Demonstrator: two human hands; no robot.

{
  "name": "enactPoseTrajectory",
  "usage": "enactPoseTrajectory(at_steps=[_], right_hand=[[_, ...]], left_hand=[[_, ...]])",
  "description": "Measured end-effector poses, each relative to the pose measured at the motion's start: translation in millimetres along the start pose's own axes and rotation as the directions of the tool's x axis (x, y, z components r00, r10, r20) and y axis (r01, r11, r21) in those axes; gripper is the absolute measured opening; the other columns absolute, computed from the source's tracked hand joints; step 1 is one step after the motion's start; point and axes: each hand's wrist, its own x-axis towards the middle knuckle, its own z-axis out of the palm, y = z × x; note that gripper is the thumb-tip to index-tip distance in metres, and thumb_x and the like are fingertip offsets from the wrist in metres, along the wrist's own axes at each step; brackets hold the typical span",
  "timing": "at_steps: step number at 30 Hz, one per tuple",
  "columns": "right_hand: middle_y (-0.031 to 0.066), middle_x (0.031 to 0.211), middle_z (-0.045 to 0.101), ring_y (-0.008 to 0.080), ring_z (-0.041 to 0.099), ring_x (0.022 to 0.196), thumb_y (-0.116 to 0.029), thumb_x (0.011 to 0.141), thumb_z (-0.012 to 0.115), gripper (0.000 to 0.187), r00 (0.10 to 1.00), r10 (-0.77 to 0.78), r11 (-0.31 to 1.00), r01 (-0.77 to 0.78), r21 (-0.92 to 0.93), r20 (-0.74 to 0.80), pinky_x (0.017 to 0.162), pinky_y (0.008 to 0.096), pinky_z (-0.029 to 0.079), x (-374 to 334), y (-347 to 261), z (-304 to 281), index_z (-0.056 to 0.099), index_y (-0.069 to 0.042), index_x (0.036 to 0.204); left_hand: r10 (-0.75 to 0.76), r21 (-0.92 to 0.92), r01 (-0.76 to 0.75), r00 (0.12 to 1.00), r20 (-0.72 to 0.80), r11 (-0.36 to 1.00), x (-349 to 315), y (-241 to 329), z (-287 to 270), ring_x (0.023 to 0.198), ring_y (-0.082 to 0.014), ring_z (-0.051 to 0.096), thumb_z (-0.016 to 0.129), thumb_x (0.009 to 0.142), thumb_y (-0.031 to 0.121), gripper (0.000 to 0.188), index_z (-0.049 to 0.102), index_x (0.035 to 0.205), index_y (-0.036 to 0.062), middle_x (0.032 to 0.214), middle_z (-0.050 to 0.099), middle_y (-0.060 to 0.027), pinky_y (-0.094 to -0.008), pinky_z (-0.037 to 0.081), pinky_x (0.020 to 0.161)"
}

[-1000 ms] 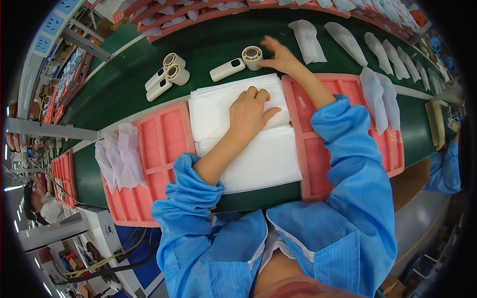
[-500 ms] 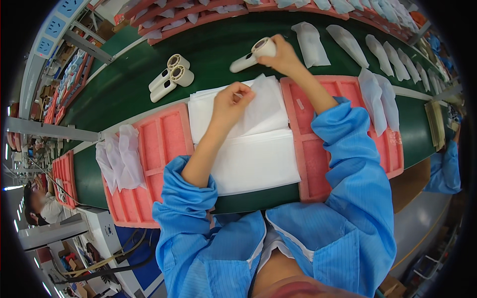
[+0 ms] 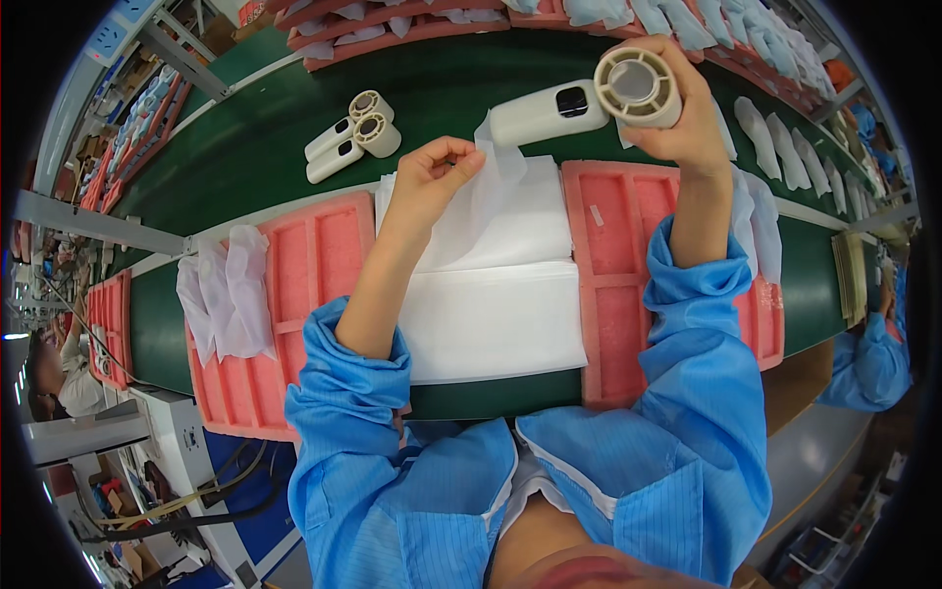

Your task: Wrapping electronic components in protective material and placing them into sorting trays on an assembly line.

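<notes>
My right hand [image 3: 697, 118] grips a white hair dryer [image 3: 545, 116] by its round head. Its handle, which has a dark oval panel, points left. My left hand [image 3: 428, 187] pinches the upper edge of a thin translucent white bag [image 3: 483, 214], lifting it off the stack of white bags [image 3: 496, 324]. The tip of the handle is right by the raised edge of that bag; whether it is inside I cannot tell. Two more white hair dryers [image 3: 336, 157] lie side by side on the green bench at the far left.
Pink foam trays flank the stack: the left tray [image 3: 312, 260] and the right tray [image 3: 613, 294], both carrying bagged items. More bagged items [image 3: 775, 147] lie in a row at the far right. Stacked pink trays [image 3: 392, 41] stand at the back. A co-worker's blue sleeve [image 3: 868, 363] shows at right.
The hair dryer in my right hand has been raised and turned, with its handle now beside the bag's edge. My left hand has shifted slightly left and up, pulling the bag's edge higher.
</notes>
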Motion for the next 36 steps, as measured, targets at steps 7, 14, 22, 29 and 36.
enactPoseTrajectory(at_steps=[7,14,22,29,36], right_hand=[[0.0071,0.110,0.061,0.0155,0.060,0.097,-0.012,0.053,0.074,0.058,0.993,-0.043,0.999,0.040,0.028,0.110,0.088,0.0283,0.047,4.7,-5.2,23.3,0.057,-0.007,0.108],[0.0081,0.107,0.060,0.0182,0.060,0.096,-0.009,0.052,0.079,0.061,0.982,-0.135,0.990,0.129,0.051,0.133,0.085,0.0284,0.049,7.0,-13.7,47.1,0.057,-0.008,0.108],[0.0090,0.111,0.060,0.0209,0.061,0.097,-0.009,0.053,0.080,0.065,0.979,-0.177,0.981,0.184,-0.067,0.097,0.085,0.0298,0.050,6.5,-15.3,51.6,0.057,-0.008,0.114],[0.0112,0.112,0.059,0.0214,0.061,0.099,-0.005,0.056,0.079,0.063,0.972,-0.222,0.975,0.223,-0.007,0.082,0.085,0.0311,0.050,6.6,-19.7,53.2,0.055,-0.007,0.115],[0.0160,0.113,0.060,0.0269,0.059,0.101,-0.004,0.062,0.083,0.059,0.885,-0.446,0.895,0.437,0.094,0.135,0.082,0.0343,0.051,3.5,-36.7,76.1,0.058,-0.007,0.115]], left_hand=[[-0.044,-0.052,0.043,0.998,-0.033,0.998,0.9,6.0,-8.0,0.076,-0.0055,0.055,0.068,0.089,0.013,0.009,0.066,0.094,0.0051,0.081,0.061,0.0017,-0.0203,0.042,0.061],[0.128,-0.200,-0.184,0.955,-0.266,0.962,0.8,10.8,-9.1,0.084,-0.0101,0.060,0.055,0.096,0.011,0.008,0.059,0.102,0.0061,0.095,0.063,-0.0033,-0.0237,0.048,0.064],[0.190,-0.369,-0.230,0.972,-0.142,0.901,-4.6,24.6,-6.0,0.094,-0.0124,0.059,0.054,0.098,0.016,0.012,0.057,0.101,0.0051,0.102,0.062,-0.0049,-0.0295,0.046,0.089],[0.480,0.175,-0.450,0.851,-0.215,0.876,-4.7,33.7,-19.1,0.090,-0.0115,0.058,0.061,0.091,0.008,0.018,0.062,0.108,0.0030,0.099,0.062,-0.0055,-0.0247,0.046,0.082],[0.406,0.172,-0.368,0.818,-0.407,0.914,-6.6,38.7,-23.3,0.077,-0.0104,0.059,0.060,0.091,0.005,0.020,0.068,0.108,-0.0001,0.096,0.065,-0.0070,-0.0221,0.049,0.069]])
